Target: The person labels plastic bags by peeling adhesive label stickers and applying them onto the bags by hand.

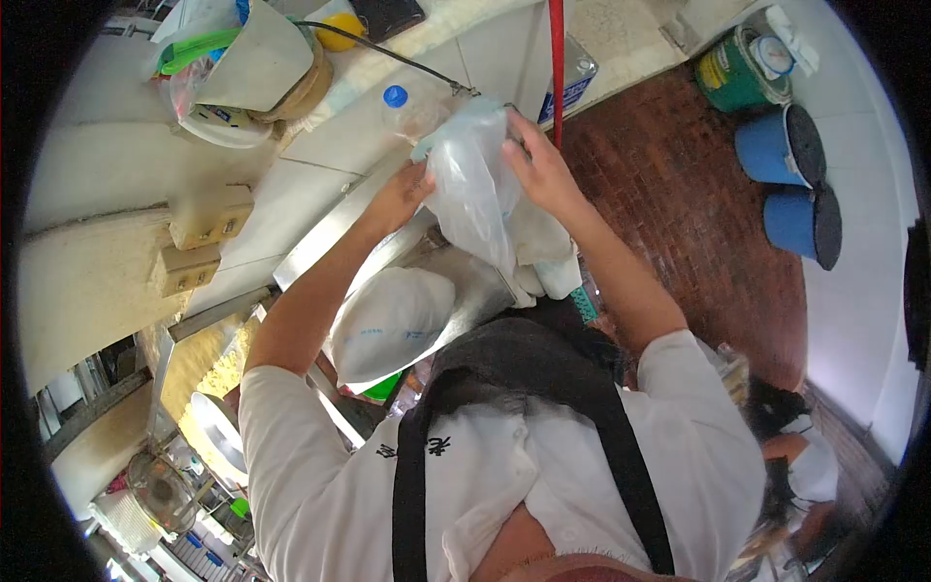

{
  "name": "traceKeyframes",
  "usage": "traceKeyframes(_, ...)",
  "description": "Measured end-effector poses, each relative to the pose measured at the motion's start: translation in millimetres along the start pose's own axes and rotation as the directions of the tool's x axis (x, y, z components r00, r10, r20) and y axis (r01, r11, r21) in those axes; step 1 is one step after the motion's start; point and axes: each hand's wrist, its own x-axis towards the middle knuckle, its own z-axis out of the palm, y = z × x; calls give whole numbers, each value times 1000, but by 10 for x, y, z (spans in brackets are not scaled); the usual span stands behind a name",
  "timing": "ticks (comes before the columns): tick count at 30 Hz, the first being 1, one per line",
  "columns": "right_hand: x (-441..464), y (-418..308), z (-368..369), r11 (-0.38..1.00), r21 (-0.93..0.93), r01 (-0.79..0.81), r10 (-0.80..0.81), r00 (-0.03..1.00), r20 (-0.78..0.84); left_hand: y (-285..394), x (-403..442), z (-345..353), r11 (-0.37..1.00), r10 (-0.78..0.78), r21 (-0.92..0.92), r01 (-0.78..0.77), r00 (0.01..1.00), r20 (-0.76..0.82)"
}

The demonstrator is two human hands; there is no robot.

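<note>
A translucent plastic bag [470,179] hangs between my two hands. My left hand [402,194] has its fingers closed on the bag's left edge. On the bag's upper right side rests my right hand [538,165], its fingers apart. Just behind the bag stands a clear bottle with a blue cap [395,96]. Below my left forearm a full white sack [393,320] lies on the metal counter [475,281]. White cloth or bags [543,242] sit under my right wrist.
Upper left, a white container [257,63] stands among bags. A red strap [557,68] hangs near the counter. Blue buckets [766,150] and a green bucket [722,78] stand on the brick floor [659,194] at right. Another person [813,466] is at lower right.
</note>
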Motion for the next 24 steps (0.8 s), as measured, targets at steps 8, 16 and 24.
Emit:
traceKeyframes(8,82,-141,395,985,-160,64,-23,969,245,-204,308,200,812,502,304,-499,862,73)
traceKeyframes(16,-187,628,492,991,-107,-76,107,941,320,-696,501,502,945,219,233,-228,974,65)
traceKeyframes(24,-597,-11,-1,893,-449,-31,74,994,79,-94,-468,-472,957,-104,255,135,986,-131)
